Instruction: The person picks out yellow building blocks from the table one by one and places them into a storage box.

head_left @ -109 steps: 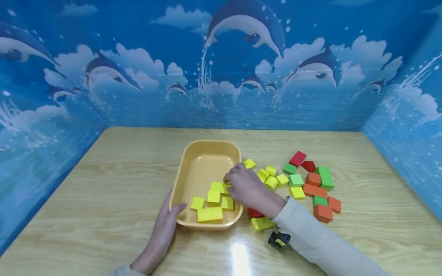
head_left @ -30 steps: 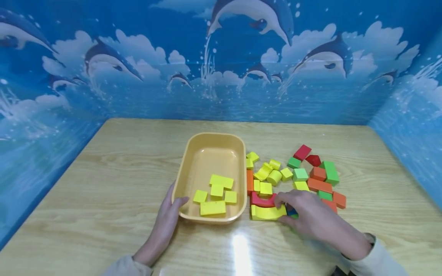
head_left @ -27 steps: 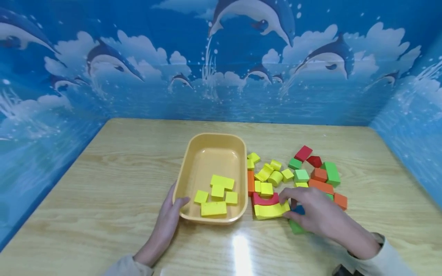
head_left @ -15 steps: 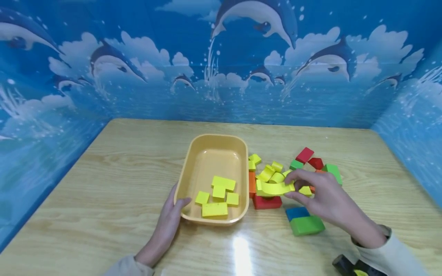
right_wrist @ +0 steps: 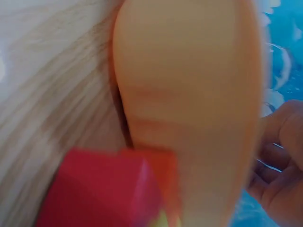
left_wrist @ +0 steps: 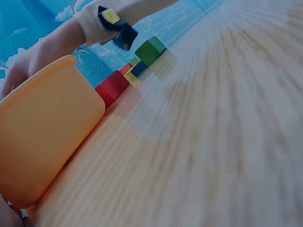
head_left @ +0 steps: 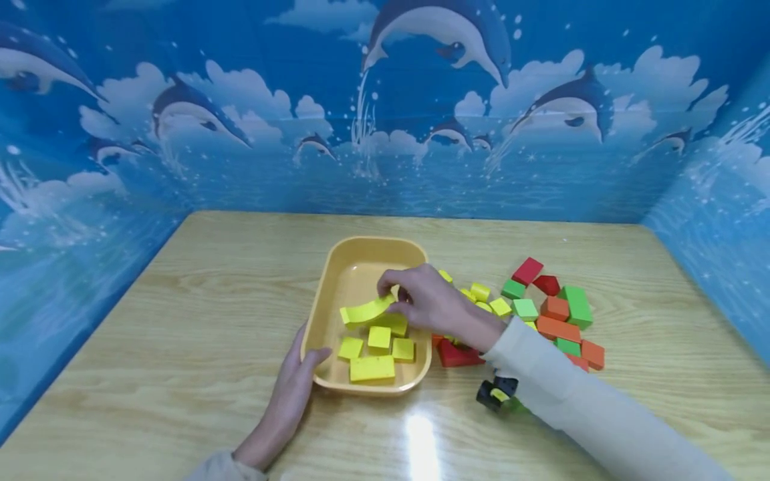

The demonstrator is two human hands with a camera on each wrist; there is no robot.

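Observation:
My right hand (head_left: 427, 298) is over the tan plastic tray (head_left: 351, 272), pinching one end of a yellow curved block (head_left: 364, 312) between thumb and fingers. Below it on the tray floor lie several yellow blocks, among them a long rectangular block (head_left: 371, 368) and a small cube (head_left: 379, 339). At the tray's near left corner, my left hand (head_left: 290, 384) grips the wall, thumb over the rim and fingers outside. In the right wrist view, the tray's outer wall (right_wrist: 189, 85) stands beside the right hand (right_wrist: 284, 161); the pinched block is hidden there.
Right of the tray lie more blocks: a red block (head_left: 458, 354), yellow cylinders (head_left: 479, 291), green blocks (head_left: 576, 306) and orange blocks (head_left: 557, 329). My right forearm covers part of them. A dolphin-printed backdrop (head_left: 385, 187) borders the wooden table (head_left: 198, 321).
The right hand took the yellow curved block from beside the red one, lifted it and carried it left over the tray. The left hand still grips the tray.

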